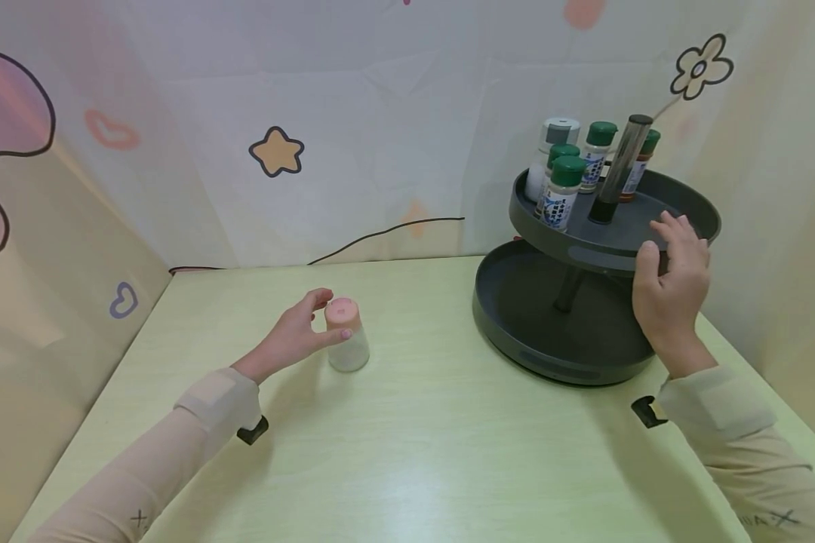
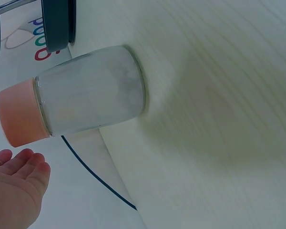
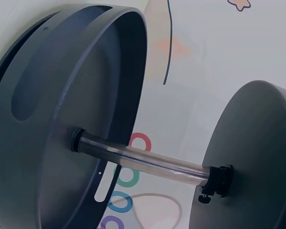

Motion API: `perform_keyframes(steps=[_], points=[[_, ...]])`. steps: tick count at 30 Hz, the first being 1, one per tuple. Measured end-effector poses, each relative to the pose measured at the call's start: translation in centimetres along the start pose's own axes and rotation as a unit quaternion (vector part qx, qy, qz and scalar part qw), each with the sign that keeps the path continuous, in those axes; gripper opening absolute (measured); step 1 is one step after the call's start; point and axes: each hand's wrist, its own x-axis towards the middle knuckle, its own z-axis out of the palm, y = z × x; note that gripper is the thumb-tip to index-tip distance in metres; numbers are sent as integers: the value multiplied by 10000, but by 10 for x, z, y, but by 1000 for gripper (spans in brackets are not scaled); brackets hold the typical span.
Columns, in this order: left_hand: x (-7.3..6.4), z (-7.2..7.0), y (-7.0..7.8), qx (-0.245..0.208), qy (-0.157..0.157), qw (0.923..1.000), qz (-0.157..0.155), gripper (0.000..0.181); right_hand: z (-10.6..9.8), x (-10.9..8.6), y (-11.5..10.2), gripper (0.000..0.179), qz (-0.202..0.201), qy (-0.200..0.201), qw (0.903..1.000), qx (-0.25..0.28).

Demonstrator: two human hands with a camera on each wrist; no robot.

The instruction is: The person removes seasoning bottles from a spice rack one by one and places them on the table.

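A: Where was the jar [image 1: 349, 354], and was anyone holding it?

B: It stood upright on the table [image 1: 414, 437], left of centre, see-through with a pink cap [image 1: 342, 310]. The person's left hand [image 1: 290, 339] was spread wide beside its top, thumb crossing the near side, with no firm grip (the left wrist view showed a gap between the fingertips and the cap).

A: And the right hand [image 1: 675, 290]?

B: Also wide, raised at the near right edge of the upper tray [image 1: 584, 256] of a dark two-tier stand [image 1: 550, 363]. I could not tell whether it touched.

A: What could have gone wrong?

B: A sideways brush might have tipped the jar, because any push would have landed high above its base. On the right, pressure on the rim might have tilted or swung the tray. The bottles [image 1: 560, 202], crowded on its left side, could then have knocked together or toppled.
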Motion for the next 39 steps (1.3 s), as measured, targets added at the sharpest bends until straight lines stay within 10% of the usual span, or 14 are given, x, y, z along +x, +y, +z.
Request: perform_keyframes(steps=[14,39], points=[[0,1,1,-99,21,9999,34,89,-3,4,8,41,-62,226,9995,194],[0,1,6,12,156,9999,4,88,-17,28,21,38,1501,-88,9886,-94]])
